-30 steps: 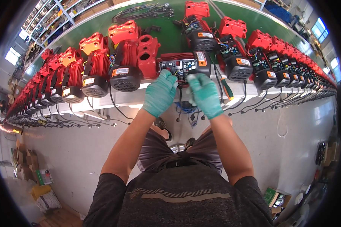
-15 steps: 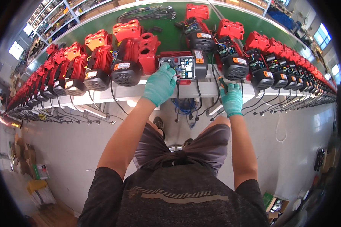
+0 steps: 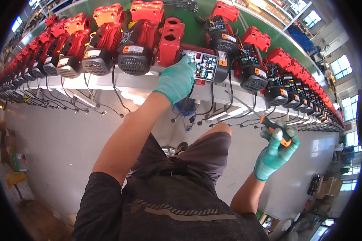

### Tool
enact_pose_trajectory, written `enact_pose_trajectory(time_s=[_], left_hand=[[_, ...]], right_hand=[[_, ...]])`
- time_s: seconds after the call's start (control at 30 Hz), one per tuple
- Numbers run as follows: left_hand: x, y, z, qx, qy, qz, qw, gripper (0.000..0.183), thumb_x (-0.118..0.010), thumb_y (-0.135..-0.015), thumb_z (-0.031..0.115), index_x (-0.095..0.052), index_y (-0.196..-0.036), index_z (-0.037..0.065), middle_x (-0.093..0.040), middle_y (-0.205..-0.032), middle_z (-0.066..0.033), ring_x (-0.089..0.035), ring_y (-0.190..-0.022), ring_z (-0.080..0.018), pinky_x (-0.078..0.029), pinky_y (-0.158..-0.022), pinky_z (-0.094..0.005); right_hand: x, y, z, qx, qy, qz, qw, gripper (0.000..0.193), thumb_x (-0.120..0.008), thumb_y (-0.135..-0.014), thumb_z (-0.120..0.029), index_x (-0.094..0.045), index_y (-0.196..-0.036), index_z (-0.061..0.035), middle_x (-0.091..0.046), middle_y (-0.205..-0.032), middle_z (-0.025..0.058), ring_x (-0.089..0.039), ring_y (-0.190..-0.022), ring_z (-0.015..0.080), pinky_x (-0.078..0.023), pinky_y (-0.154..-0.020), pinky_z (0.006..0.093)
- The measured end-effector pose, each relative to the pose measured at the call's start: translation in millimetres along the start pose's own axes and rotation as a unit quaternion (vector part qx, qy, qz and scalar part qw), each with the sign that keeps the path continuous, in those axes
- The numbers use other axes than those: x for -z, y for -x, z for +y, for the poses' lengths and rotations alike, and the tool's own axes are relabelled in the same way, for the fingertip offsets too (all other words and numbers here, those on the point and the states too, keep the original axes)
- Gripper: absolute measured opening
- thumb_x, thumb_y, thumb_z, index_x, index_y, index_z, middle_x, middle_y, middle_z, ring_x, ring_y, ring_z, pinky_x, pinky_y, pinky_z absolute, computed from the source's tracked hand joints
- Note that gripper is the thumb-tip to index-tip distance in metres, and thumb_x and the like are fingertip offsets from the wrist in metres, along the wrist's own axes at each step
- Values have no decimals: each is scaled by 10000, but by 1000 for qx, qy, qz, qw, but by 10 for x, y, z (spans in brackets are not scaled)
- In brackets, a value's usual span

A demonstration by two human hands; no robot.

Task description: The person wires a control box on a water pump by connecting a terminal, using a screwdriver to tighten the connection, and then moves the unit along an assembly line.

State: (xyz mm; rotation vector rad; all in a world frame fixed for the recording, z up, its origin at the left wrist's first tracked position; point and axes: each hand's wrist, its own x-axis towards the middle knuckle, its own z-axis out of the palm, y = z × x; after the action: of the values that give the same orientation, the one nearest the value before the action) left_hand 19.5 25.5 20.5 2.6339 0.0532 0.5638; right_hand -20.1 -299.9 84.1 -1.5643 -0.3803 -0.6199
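My left hand [image 3: 176, 81], in a green glove, reaches to the left end of an open control box [image 3: 205, 66] with a circuit board inside. Its fingers are bent together there, and what they pinch, if anything, is hidden. The box belongs to a red pump with a black motor cover [image 3: 223, 66], lying sideways at the bench edge. Out to the right, away from the bench, my right hand [image 3: 278, 152] is closed around a screwdriver [image 3: 278, 131] with a black and orange handle. The thin shaft points up and left toward the bench.
Rows of red pumps with black motor covers [image 3: 134, 61] line the bench [image 3: 149, 82] on both sides, cords hanging off its front edge. Another pump with exposed wiring [image 3: 250, 60] stands just right. Grey cables [image 3: 183, 5] lie on the green bench top behind.
My right hand has lifted the screwdriver away from the bench edge, moving right and toward me. My left hand stays at the control box. The whole view has turned slightly.
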Motion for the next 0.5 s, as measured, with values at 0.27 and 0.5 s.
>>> enact_pose_trajectory(time_s=[0.27, 0.5], left_hand=[[-97, 10, -14, 47, 45, 7, 998, 160, -625, -940, 149, -669, -1044, 35, -592, -1171, -149, -668, -936, -358, -552, -830, -479], [-114, 36, -20, 7, 3, 27, 1000, 103, -617, -931, 135, -664, -995, 69, -603, -1150, -129, -670, -913, -336, -558, -801, -460]], right_hand=[[-679, 268, -112, 72, 4, -34, 997, 387, -723, -972, -164, -454, -1236, -74, -596, -1164, 177, -714, -919, 282, -660, -735, 368], [-835, 250, -72, 101, 21, -56, 993, 375, -699, -986, -134, -440, -1248, -65, -599, -1176, 198, -710, -925, 267, -650, -764, 365]])
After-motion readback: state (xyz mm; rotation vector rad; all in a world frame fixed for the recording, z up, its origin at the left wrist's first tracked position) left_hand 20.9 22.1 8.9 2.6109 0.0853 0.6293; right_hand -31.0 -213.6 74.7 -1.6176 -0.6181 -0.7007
